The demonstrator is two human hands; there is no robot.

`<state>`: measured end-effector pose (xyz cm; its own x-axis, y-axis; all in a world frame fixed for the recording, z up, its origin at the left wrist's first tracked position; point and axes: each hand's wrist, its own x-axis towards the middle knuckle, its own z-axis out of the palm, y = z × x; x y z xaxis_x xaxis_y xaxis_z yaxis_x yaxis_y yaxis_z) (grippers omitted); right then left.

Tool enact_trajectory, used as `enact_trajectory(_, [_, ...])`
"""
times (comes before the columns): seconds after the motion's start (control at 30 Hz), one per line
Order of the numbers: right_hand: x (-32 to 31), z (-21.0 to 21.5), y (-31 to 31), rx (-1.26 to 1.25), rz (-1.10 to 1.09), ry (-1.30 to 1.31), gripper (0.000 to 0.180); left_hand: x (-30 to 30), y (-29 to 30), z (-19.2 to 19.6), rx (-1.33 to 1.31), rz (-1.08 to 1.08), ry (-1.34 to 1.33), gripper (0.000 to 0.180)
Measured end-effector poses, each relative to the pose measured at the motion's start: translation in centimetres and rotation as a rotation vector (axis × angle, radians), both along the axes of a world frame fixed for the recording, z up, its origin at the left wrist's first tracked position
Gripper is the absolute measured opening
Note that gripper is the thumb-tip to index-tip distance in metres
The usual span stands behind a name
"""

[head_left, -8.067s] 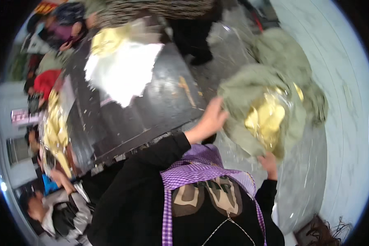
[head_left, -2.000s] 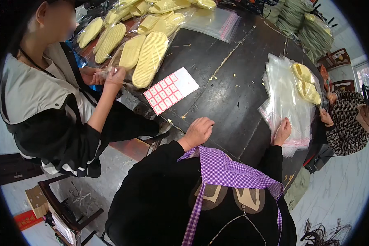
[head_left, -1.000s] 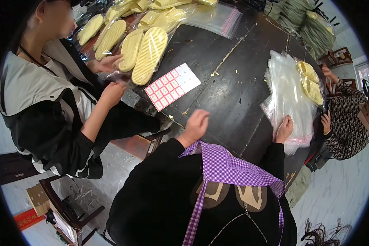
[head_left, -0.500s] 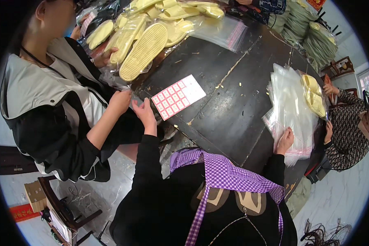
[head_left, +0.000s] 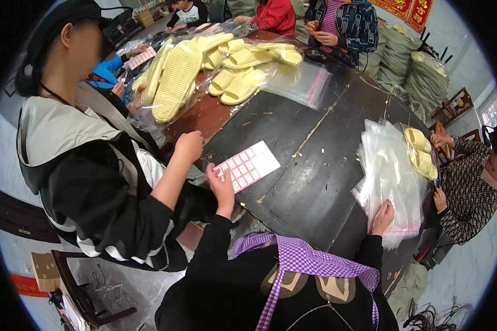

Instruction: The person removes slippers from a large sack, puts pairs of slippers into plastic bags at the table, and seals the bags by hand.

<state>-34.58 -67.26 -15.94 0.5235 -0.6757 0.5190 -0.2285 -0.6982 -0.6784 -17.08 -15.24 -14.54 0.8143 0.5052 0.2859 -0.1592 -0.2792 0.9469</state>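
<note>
Head view: left hand (head_left: pixel 221 187) at left end of sheet (head_left: pixel 265 158) on table (head_left: pixel 301 196), pinch unclear; right hand (head_left: pixel 382 218) at bags' (head_left: pixel 388 165) lower edge, grip unclear. Sideways drag could fan loose bags.

From here, gold characters stand out on a bright red paper banner (head_left: pixel 418 17); a flat white rectangular label sheet (head_left: pixel 250 166) carries red-boxed print, too small to read.

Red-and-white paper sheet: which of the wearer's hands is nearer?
Left: left hand at left end of the sheet; right hand farther right, at clear plastic bags.
</note>
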Motion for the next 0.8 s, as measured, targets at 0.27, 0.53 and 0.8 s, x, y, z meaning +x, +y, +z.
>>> enact_trajectory(0.27, [-0.2,-0.5,-0.4,0.015,0.009,-0.023,0.023,-3.9,-4.6,0.1,0.31,-0.199,-0.044,0.053])
enact_trajectory(0.53, [-0.1,-0.9,-0.9,0.074,-0.001,-0.006,0.025,-7.3,-7.5,0.6,0.355,-0.422,-0.024,0.054])
enact_trajectory(0.8, [-0.2,-0.6,-0.8,0.086,-0.004,0.011,0.026,-8.1,-8.4,0.3,0.35,-0.57,0.028,0.046])
